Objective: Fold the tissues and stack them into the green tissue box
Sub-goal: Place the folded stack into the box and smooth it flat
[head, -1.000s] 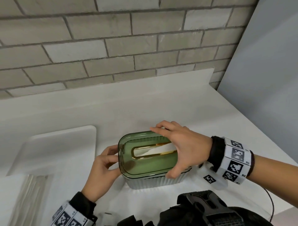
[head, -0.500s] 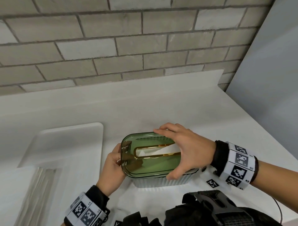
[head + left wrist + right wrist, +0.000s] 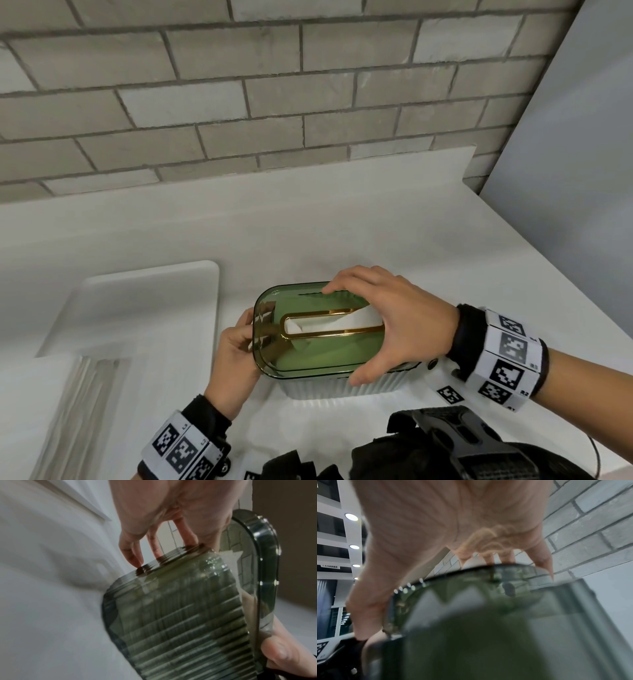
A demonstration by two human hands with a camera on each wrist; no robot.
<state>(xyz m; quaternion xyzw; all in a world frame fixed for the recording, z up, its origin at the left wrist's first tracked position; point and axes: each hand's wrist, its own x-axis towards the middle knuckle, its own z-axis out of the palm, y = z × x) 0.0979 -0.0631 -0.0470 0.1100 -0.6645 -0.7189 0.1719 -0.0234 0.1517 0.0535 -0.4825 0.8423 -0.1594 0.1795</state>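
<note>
The green tissue box [image 3: 342,387] has a ribbed body and stands on the white counter. Its translucent green lid [image 3: 308,353] has a gold-rimmed slot and sits shifted left over the body, apart from it in the left wrist view. A white tissue [image 3: 329,323] shows through the slot. My right hand [image 3: 404,325] grips the lid's right end, fingers on the far edge and thumb on the near edge. My left hand [image 3: 236,353] holds the left end, its fingertips [image 3: 133,555] on the ribbed wall [image 3: 180,615]. In the right wrist view the lid [image 3: 471,595] lies under my palm.
A white tray [image 3: 137,308] lies left of the box, with a clear ribbed sheet [image 3: 85,394] in front of it. A brick wall stands behind the counter and a grey panel [image 3: 565,171] bounds the right side. A black device [image 3: 462,445] sits at the near edge.
My left hand has closed in on the box's left end. The lid has shifted left and come up off the ribbed body, with the right hand still on it.
</note>
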